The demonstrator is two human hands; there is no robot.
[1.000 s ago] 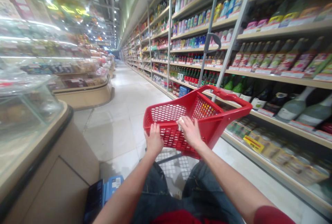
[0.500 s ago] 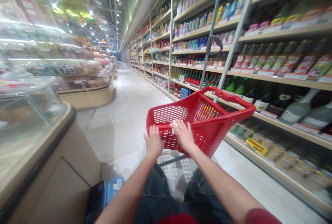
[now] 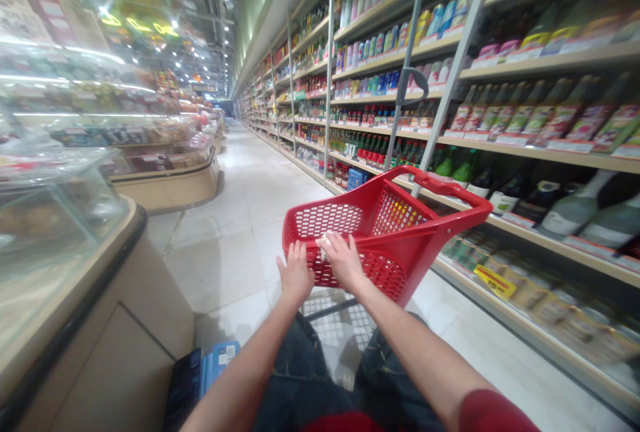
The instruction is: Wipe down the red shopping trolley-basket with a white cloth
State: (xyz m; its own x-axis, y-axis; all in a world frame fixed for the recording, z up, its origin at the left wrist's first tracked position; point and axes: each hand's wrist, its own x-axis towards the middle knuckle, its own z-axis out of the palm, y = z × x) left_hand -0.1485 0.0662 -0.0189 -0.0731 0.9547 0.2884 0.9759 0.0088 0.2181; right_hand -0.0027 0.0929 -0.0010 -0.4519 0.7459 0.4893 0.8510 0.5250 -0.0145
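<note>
A red plastic shopping cart point(image 3: 385, 245) with honeycomb holes stands in front of my knees, its handle toward the right. My left hand point(image 3: 296, 273) rests against the cart's near left corner, fingers extended and holding nothing. On the near side's upper rim, my right hand point(image 3: 344, 262) presses a crumpled white cloth point(image 3: 325, 243) with its fingers. The cloth is mostly covered by those fingers. A small gap separates the two hands.
Shelves of bottles and cans point(image 3: 550, 145) line the right side. A glass-topped display counter point(image 3: 120, 272) stands close at left. Blue boxes point(image 3: 219, 362) sit on the floor beside it. The tiled aisle point(image 3: 235, 199) runs ahead.
My right hand has slid left along the cart's rim with the white cloth, closer to my left hand. My left hand and the cart have hardly moved.
</note>
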